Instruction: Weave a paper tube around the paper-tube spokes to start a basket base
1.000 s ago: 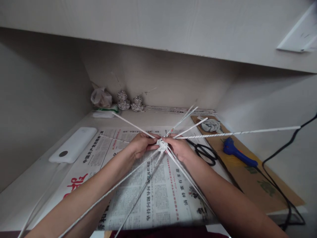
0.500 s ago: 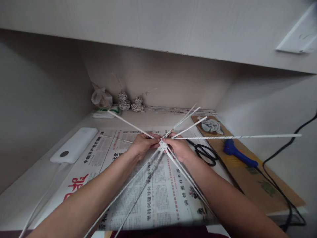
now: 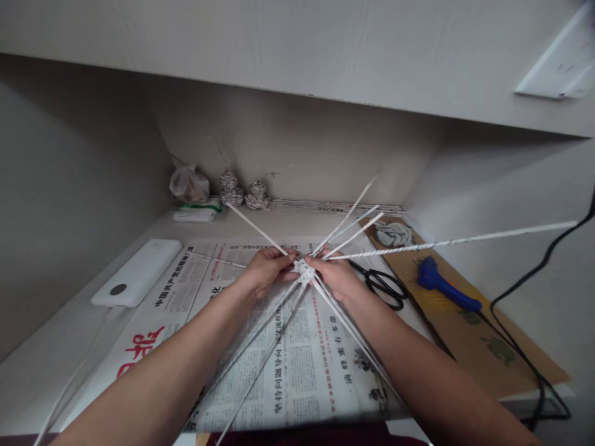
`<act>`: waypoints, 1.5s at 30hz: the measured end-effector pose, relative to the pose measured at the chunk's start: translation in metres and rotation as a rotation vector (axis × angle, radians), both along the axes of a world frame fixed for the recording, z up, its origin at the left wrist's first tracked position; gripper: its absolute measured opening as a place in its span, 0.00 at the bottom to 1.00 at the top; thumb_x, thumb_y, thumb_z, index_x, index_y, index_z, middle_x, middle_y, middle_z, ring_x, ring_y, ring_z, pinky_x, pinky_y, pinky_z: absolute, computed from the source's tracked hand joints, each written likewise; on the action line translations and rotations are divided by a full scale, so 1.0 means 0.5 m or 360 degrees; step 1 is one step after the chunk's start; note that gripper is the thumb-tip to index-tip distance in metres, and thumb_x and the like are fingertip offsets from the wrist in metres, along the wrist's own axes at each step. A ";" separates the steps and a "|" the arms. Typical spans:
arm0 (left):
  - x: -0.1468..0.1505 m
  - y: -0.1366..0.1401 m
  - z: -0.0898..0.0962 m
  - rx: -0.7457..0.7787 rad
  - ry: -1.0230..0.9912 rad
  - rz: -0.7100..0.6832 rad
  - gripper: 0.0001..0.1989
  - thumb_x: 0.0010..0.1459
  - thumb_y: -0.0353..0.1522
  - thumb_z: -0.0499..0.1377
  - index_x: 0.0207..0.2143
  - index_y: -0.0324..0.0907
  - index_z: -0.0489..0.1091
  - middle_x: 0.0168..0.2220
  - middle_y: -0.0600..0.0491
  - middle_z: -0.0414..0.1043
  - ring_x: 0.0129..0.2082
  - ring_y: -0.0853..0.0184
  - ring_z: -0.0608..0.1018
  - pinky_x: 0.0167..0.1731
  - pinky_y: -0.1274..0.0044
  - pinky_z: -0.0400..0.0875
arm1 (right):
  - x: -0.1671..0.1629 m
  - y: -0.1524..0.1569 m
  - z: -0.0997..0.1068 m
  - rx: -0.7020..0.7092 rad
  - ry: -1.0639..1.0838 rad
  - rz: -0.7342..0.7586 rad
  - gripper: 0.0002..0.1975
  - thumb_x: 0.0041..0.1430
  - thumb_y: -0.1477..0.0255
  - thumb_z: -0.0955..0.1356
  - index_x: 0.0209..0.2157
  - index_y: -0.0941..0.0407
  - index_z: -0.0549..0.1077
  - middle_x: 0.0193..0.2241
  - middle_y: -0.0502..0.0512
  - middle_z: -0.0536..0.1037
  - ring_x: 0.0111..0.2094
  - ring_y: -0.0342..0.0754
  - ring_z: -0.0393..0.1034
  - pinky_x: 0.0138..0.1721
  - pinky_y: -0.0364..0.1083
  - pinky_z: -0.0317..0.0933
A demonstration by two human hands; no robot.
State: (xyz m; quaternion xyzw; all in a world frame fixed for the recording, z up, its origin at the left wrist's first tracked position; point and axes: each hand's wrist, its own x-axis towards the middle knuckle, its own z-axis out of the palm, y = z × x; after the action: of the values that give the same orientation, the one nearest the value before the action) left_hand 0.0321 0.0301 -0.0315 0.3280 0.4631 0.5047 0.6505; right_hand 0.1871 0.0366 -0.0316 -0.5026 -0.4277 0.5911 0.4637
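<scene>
A small woven paper centre (image 3: 306, 273) is held up over the newspaper, with several long rolled-paper strands (image 3: 409, 250) fanning out from it on all sides. My left hand (image 3: 270, 267) pinches its left edge, thumb on top, beside a strand that points up and left. On the right edge my right hand (image 3: 335, 270) is closed, its thumb and fingers pressing the weave where several strands cross. Some strands run down towards me between my forearms. The undersides of both hands are hidden.
Newspaper (image 3: 297, 371) covers the desk. Black scissors (image 3: 383, 286) lie right of my hand; a blue glue gun (image 3: 446, 288) with a black cord rests on cardboard (image 3: 506, 347). A white power bank (image 3: 139, 272) sits left. Two woven gourds (image 3: 231, 189) and a bundle of paper sticks (image 3: 334, 208) are behind.
The long right-hand strand has tilted upward at its far end. The upper strands have shifted and spread, and the upper-left strand's tip has moved right. Both hands keep their hold.
</scene>
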 end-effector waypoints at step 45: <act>0.008 -0.001 -0.013 -0.0018 -0.0091 0.0057 0.08 0.40 0.23 0.70 0.23 0.33 0.74 0.25 0.50 0.75 0.27 0.68 0.77 0.26 0.78 0.79 | -0.008 0.009 -0.007 0.0242 0.0283 -0.0129 0.14 0.36 0.68 0.78 0.27 0.57 0.76 0.24 0.50 0.78 0.24 0.44 0.72 0.29 0.43 0.65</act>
State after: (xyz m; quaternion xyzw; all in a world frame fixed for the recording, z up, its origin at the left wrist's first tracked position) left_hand 0.0360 0.0294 -0.0381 0.3014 0.4529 0.5230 0.6562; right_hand 0.1829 0.0411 -0.0350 -0.4284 -0.4078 0.5800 0.5601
